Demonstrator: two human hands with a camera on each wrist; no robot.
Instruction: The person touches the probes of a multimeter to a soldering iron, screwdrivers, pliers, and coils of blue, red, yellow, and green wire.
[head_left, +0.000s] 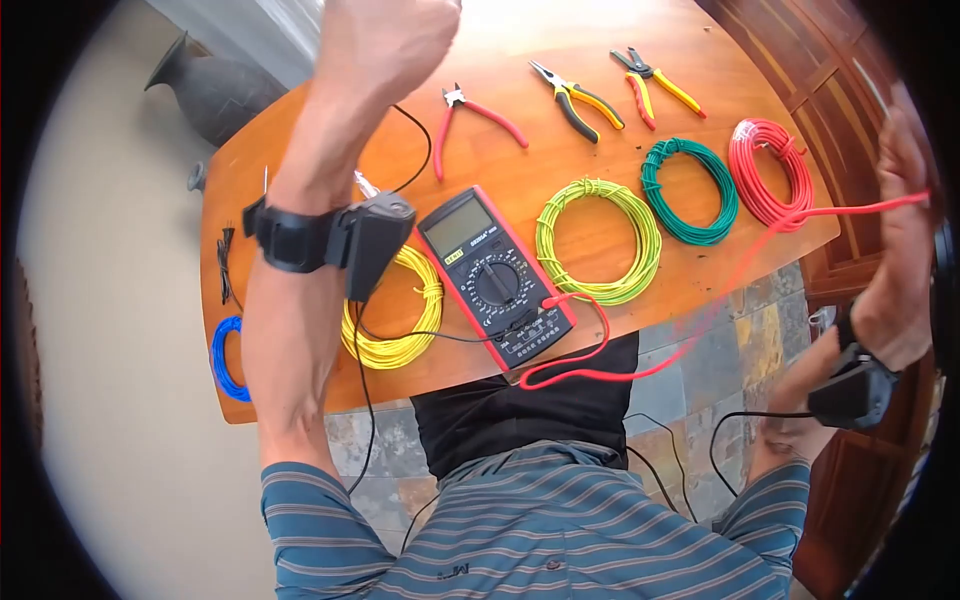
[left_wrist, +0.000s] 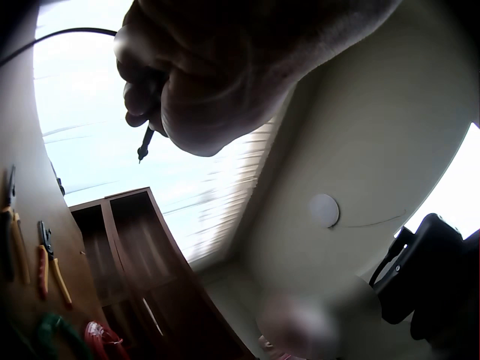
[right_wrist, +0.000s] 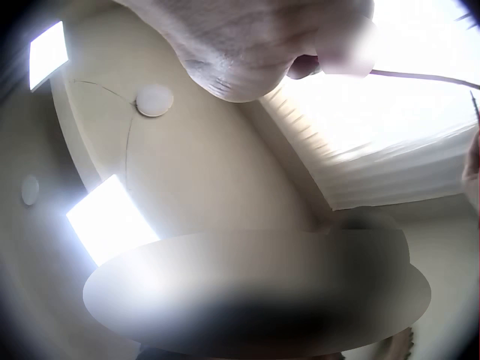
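Note:
My left hand [head_left: 395,45] is raised over the table at the top of the head view, its fingers curled. In the left wrist view it grips a black test probe [left_wrist: 145,140], the thin tip poking out below the fingers and its black lead [left_wrist: 75,31] trailing off behind. At the far right, my right hand [head_left: 895,190] is lifted up and holds the red test lead [head_left: 850,209]; its fingertips are partly out of view. That lead loops down to a red and black multimeter [head_left: 495,280] at the table's near edge, where its plug sits in a socket.
On the wooden table [head_left: 400,165] lie red-handled cutters [head_left: 480,110], needle-nose pliers [head_left: 578,100] and wire strippers [head_left: 655,85]. Coils of yellow [head_left: 430,285], yellow-green [head_left: 545,250], green [head_left: 655,200], red [head_left: 745,170] and blue wire [head_left: 222,360] surround the multimeter. A dark vase [head_left: 215,95] stands behind.

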